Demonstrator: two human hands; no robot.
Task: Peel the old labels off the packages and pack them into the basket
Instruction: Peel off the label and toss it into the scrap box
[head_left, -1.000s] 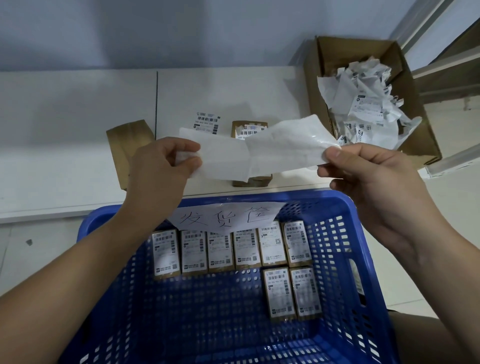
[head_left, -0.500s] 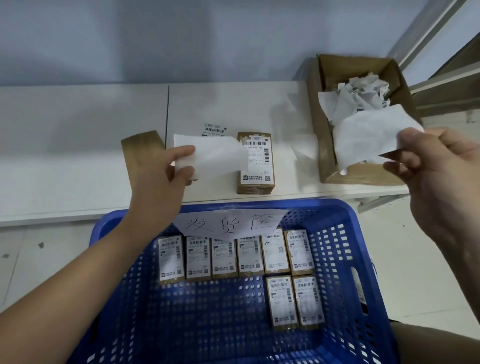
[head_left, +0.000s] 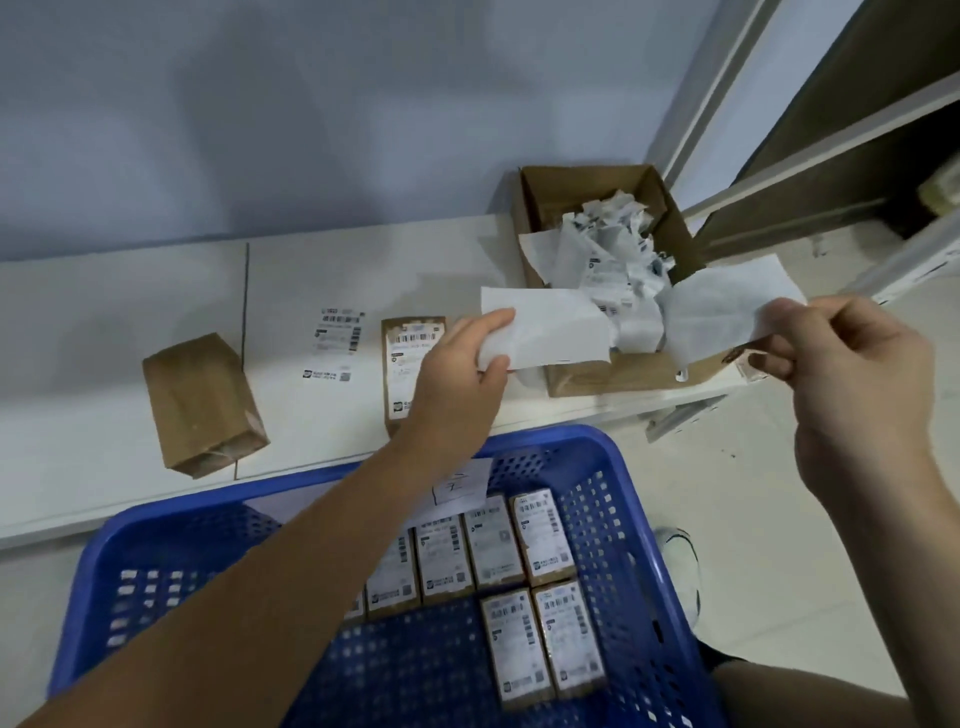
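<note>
My left hand (head_left: 460, 371) pinches a white paper strip (head_left: 550, 332) in front of the cardboard box (head_left: 613, 371). My right hand (head_left: 852, 384) pinches a second white strip (head_left: 727, 301) over the box's right side. A brown package with a label (head_left: 408, 358) lies on the white table, partly behind my left hand. Another brown package (head_left: 202, 405) lies further left, no label showing. A loose label (head_left: 335, 345) lies flat between them. The blue basket (head_left: 623, 519) below holds several labelled packages (head_left: 540, 540) in rows.
The cardboard box is full of crumpled white label scraps (head_left: 613, 244). A handwritten paper note (head_left: 460, 483) hangs on the basket's far rim. The white table (head_left: 104, 312) runs along a grey wall. Pale floor and a shelf frame (head_left: 831, 156) lie to the right.
The single strip came apart into two pieces. Both hands carried their pieces rightward to the cardboard box, the left hand passing over the labelled package. The view shifted right.
</note>
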